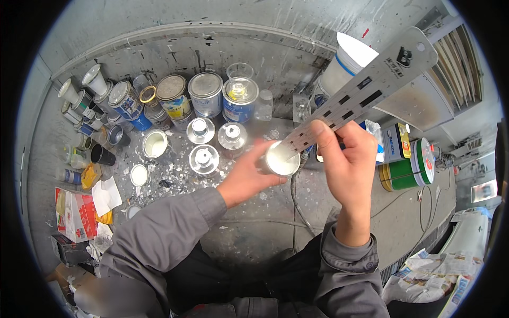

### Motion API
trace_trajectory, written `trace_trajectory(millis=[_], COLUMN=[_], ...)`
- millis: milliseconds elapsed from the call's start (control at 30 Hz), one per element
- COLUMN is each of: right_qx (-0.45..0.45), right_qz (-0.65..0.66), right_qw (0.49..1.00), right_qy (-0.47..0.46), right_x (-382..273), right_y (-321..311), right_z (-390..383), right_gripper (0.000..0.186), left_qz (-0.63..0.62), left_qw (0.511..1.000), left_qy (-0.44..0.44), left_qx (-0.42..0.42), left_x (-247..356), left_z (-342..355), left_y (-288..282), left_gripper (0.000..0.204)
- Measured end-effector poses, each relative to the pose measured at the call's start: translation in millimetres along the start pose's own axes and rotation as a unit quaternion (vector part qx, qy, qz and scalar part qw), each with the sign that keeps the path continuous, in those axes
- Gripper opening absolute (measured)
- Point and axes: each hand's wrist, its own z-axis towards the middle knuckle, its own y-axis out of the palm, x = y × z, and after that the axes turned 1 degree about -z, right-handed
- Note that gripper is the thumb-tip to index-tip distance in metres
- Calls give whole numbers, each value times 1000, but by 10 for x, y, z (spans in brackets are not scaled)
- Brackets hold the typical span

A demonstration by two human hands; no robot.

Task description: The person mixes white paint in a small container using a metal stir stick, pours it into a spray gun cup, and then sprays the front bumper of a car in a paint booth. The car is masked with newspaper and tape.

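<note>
My left hand [243, 179] is wrapped round the side of a small cup [280, 161] of white paint. Between the thumb and fingers of my right hand [347, 159] is a long, flat, grey mixing ruler [379, 79] with dark printed blocks. It slants up to the right, and its lower tip reaches into the cup. Left of my left hand stand three round silver cans with white caps, the closest being one can [204, 160]. Farther left is an open container [156, 144] with whitish contents.
Paint tins [205, 93] line the bench's back, with dark cups [103, 155] at left. A large white bucket [339, 71] stands behind the ruler. On the right are a green drum [413, 167], a rectangular can [395, 143] and a hose [302, 212]. Red-and-white packaging [77, 214] lies left.
</note>
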Motion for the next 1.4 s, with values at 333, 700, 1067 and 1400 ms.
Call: trace_trajectory(millis=[333, 700, 1067, 1400], right_qx=[-15, 24, 10, 1], right_qz=[-6, -52, -3, -16], right_qw=[1000, 998, 1000, 1000], right_qy=[-8, 20, 13, -18], right_x=[-31, 14, 0, -10], right_y=[54, 0, 49, 109], right_z=[-51, -23, -37, -54], right_gripper=[17, 27, 27, 27], left_qz=[1, 6, 5, 17], left_qw=[1000, 1000, 1000, 999], left_qy=[10, 20, 5, 13], left_qx=[29, 13, 1, 27], left_x=[-55, 16, -10, -35], left_z=[29, 3, -12, 11], left_y=[-19, -5, -7, -42], left_gripper=[83, 86, 85, 83])
